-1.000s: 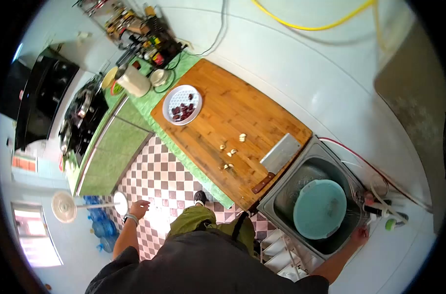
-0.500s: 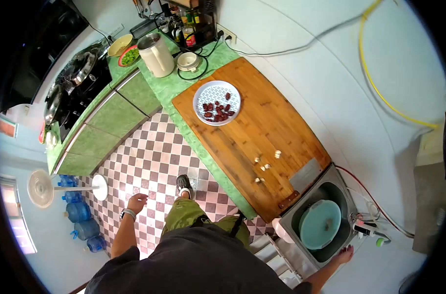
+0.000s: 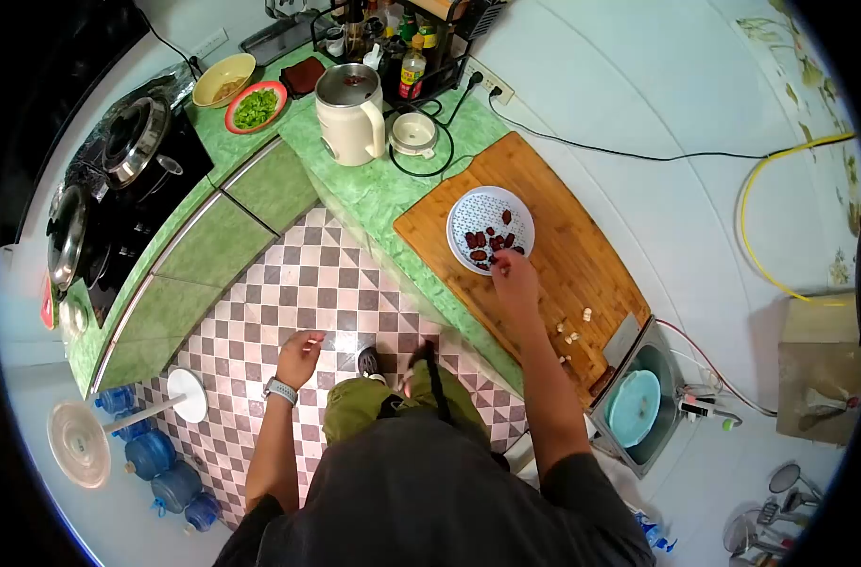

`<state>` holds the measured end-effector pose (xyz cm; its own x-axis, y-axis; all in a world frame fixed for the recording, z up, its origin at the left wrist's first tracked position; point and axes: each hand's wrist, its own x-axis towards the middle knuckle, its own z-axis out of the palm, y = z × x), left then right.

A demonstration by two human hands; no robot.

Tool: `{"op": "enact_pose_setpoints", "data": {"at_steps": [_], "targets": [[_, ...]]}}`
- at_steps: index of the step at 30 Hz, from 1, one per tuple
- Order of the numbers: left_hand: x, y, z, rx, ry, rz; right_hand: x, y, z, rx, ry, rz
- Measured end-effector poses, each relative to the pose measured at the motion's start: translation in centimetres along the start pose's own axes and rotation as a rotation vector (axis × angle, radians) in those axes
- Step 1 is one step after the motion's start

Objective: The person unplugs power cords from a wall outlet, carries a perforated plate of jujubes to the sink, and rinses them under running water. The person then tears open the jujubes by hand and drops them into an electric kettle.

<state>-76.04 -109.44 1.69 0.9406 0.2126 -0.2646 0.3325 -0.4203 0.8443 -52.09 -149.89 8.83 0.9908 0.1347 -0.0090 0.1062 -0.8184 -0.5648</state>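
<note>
Several dark red dates [image 3: 478,241] lie in a round white perforated tray [image 3: 487,201] on the wooden cutting board [image 3: 568,269]. My right hand [image 3: 514,276] reaches over the tray's near rim, its fingers drawn together at the dates; whether one is pinched between them is hidden. Small whitish pieces [image 3: 570,335], perhaps garlic cloves, are scattered on the board, close to my right forearm. My left hand [image 3: 300,359], with a watch on its wrist, hangs over the tiled floor. Its fingers are loosely bent and apart, holding nothing.
A cream-coloured electric jug [image 3: 352,123] with its top open stands beside its lid [image 3: 413,133]. Chopped greens fill a red-rimmed plate [image 3: 256,107] near a yellow bowl [image 3: 224,79]. Right of the board, a sink [image 3: 671,416] holds a teal basin [image 3: 633,406]. Pots [image 3: 136,142] sit on the stove.
My right hand has moved from beside the sink to the tray of dates. My body has shifted along the counter toward the jug. My left hand still hangs free.
</note>
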Motion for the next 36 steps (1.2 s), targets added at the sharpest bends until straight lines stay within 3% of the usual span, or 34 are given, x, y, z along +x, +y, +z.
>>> {"op": "enact_pose_setpoints", "data": {"at_steps": [4, 6, 8, 11, 14, 17, 19, 20, 22, 28, 36], "targets": [[2.9, 4.5, -2.1, -0.007, -0.021, 0.065, 6.5, -1.4, 4.9, -0.223, -0.119, 0.084], [4.2, 6.0, -3.1, 0.034, -0.031, 0.094, 7.8, -0.2, 7.8, -0.479, -0.106, 0.062], [5.7, 6.9, -3.6, 0.050, 0.003, 0.161, 8.5, 0.7, 9.0, -0.502, -0.171, 0.080], [8.3, 10.7, -4.5, 0.103, -0.029, 0.196, 8.5, 1.7, 10.8, -0.526, -0.031, 0.074], [12.0, 14.4, -4.1, 0.126, -0.123, 0.256, 8.5, 0.0, 8.5, -0.411, -0.078, 0.169], [15.8, 18.1, -2.6, 0.130, -0.234, 0.338, 7.7, -2.3, 5.6, -0.169, 0.062, 0.174], [18.6, 20.3, -1.0, 0.088, -0.300, 0.400, 7.5, -4.3, 3.8, 0.312, 0.051, 0.291], [19.9, 21.6, -0.3, 0.069, -0.335, 0.422, 7.5, -5.8, 2.9, 0.314, 0.056, 0.308], [22.2, 24.2, 0.6, 0.046, -0.409, 0.448, 7.2, -9.4, 1.2, 0.812, 0.073, 0.286], [25.9, 31.0, -0.7, -0.283, -0.492, 0.457, 9.0, -19.4, -2.7, 0.964, 0.205, 0.253], [30.9, 34.5, -9.0, -0.260, -0.470, 0.761, 11.8, -30.2, -2.1, 0.754, 0.497, 0.237]]}}
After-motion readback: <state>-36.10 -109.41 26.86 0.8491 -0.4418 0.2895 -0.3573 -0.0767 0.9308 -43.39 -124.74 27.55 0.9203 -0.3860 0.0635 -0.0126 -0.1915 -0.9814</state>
